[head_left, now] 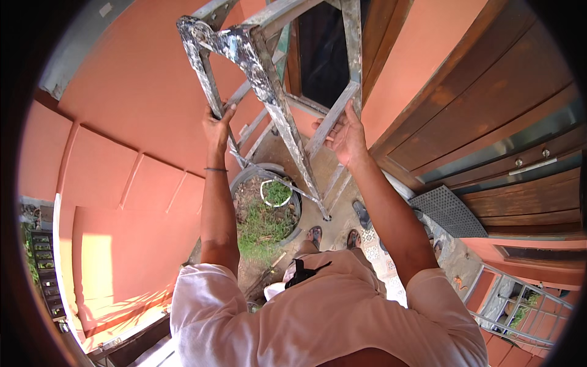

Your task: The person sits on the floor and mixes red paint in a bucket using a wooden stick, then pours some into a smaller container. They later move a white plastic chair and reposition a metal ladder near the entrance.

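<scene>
Raised in front of me is a tall, weathered wooden frame (282, 119) with legs and crossbars, like a stool or stepladder, its top rail smeared with white and dark paint. My left hand (218, 127) is closed around one of its left legs, thumb pointing up. On the right side, my right hand (345, 137) grips a slanting crossbar (330, 122), with the thumb along it and the fingers partly hidden. The frame tilts, and its lower end reaches down toward the ground near my feet.
Below the frame lies a round planter (296, 211) with grass and a white ring (276, 193). Sandals (361, 214) and a grey perforated mat (448, 211) are on the right, by a brown wooden door (489, 110). An orange wall (140, 104) stands close on the left.
</scene>
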Demonstrator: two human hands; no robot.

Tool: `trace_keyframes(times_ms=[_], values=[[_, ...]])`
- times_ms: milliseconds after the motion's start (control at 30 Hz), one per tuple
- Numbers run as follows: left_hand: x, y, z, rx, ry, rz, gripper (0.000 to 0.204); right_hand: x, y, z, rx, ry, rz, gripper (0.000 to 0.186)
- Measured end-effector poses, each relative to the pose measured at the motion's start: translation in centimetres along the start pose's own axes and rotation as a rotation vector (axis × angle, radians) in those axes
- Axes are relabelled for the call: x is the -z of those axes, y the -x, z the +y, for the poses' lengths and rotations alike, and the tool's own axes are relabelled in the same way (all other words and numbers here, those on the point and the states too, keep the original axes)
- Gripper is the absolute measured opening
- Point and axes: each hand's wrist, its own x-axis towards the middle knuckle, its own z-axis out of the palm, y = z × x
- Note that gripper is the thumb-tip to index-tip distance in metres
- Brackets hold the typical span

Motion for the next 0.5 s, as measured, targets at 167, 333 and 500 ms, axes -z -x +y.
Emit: trace_keyframes(times_ms=[167,333,500], values=[[-0.8,-0.6,-1.4,0.046,-0.061,0.020,0.034,-1.3,-3.7,2.1,-0.013,-0.241,0.047,0.050],[-0.6,-0.8,0.4,0.088,-0.145,-0.040,0.031,-2.5,-3.9,2.0,-0.018,-0.273,0.157,0.035],[-1.2,-0.1,1.1,0.002,-0.106,-0.026,0.028,-2.7,-2.5,1.5,0.005,-0.238,0.235,0.035]])
